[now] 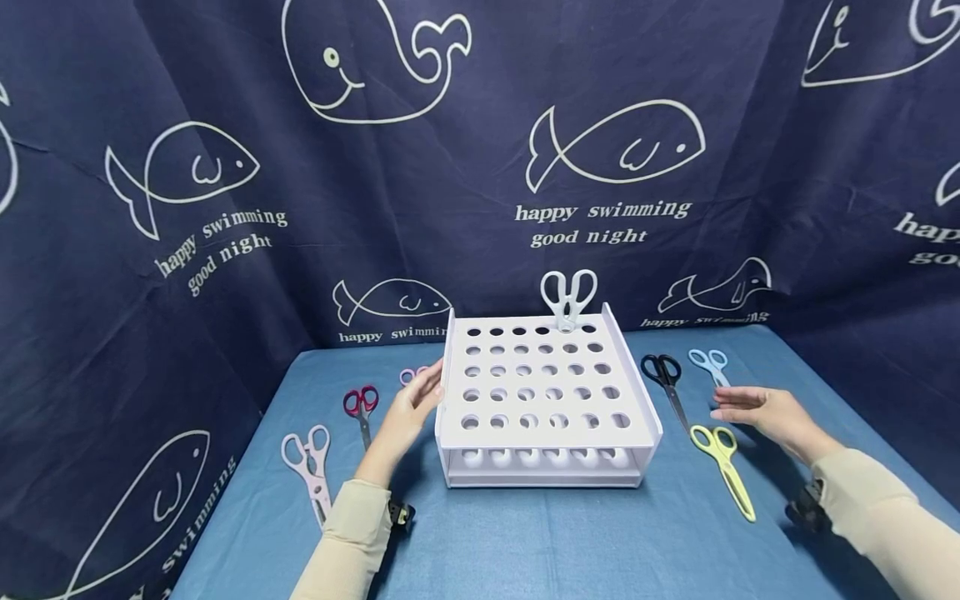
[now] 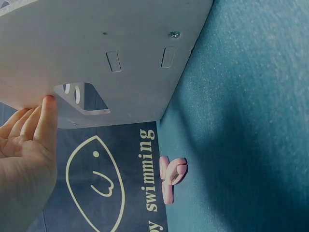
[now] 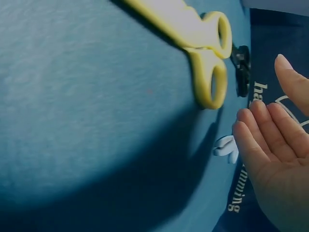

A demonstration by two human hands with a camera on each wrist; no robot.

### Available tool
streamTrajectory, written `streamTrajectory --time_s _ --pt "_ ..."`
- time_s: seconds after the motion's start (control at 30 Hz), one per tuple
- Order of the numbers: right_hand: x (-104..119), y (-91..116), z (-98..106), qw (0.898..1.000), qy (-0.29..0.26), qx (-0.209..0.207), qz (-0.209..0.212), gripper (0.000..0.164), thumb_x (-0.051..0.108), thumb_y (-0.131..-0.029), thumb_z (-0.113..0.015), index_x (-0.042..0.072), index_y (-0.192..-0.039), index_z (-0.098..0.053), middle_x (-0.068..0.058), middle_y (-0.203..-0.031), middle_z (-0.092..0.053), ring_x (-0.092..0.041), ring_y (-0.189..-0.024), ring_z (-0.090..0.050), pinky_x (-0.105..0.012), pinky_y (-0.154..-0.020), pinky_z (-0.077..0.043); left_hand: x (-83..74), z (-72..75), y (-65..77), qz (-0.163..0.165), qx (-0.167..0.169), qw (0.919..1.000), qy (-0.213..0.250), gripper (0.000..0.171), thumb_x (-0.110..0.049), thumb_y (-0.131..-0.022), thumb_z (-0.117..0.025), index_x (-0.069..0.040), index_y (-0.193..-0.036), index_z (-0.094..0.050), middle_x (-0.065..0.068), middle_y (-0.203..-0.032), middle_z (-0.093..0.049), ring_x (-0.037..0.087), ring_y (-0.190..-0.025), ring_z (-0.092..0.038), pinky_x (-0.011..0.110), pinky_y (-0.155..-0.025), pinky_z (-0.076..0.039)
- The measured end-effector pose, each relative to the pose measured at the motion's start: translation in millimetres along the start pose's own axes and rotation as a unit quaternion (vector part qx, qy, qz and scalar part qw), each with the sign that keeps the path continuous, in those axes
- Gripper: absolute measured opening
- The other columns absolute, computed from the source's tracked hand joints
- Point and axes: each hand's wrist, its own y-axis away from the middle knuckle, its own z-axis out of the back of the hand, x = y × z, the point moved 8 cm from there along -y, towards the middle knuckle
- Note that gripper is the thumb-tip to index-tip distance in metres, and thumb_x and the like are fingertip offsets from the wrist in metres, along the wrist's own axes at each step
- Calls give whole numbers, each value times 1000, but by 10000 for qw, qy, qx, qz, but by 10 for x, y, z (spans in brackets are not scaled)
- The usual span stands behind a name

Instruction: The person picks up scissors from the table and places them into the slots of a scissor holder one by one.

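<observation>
My left hand (image 1: pixel 405 412) rests its straight fingertips against the left side of a white rack (image 1: pixel 543 439) with rows of round holes. The left wrist view shows those fingers (image 2: pixel 47 121) beside a cutout in the side panel. In the rack's back row, white scissors (image 1: pixel 567 315) stand with handles up. My right hand (image 1: pixel 772 419) hovers over the table with nothing in it, fingers extended and thumb apart. Nearest to it are light blue scissors (image 1: pixel 717 374), partly hidden behind the fingers, and yellow scissors (image 1: pixel 727 467). Black scissors (image 1: pixel 669 384) lie between hand and rack.
Left of the rack lie pale pink scissors (image 1: pixel 312 471), red-handled scissors (image 1: pixel 363 408) and pink-purple scissors (image 1: pixel 406 377), the last mostly behind the left hand. A blue cloth (image 1: pixel 525 542) covers the table. Dark blue curtain (image 1: pixel 480 183) with fish drawings hangs around the back and sides.
</observation>
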Motion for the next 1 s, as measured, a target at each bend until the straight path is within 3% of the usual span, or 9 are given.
streamTrajectory --time_s 0.47,0.73,1.0 --pt "-112 96 -88 9991 416 69 -105 74 33 -82 -77 -12 -135 -49 -26 -125 -62 13 -85 -58 -16 -74 -54 2 12 34 -64 -84 9999 -34 50 -10 -99 -51 -1 -147 -38 20 -150 -40 30 -140 -39 36 -112 -38" --pt "-74 160 -114 9940 1095 5 -5 75 39 -77 -81 -6 -132 -55 -26 -127 -60 -27 -105 -63 -21 -72 -54 3 18 19 8 -82 9999 -128 50 -12 -100 -52 -4 -147 -39 17 -150 -41 28 -140 -39 36 -113 -37" --pt "-96 191 -121 9934 1136 -144 -46 70 36 -75 -82 -4 -127 -60 -23 -122 -64 -2 -87 -60 -20 -68 -54 5 8 6 -16 -39 9998 -179 50 -13 -100 -51 -4 -147 -39 17 -150 -41 28 -140 -40 35 -113 -37"
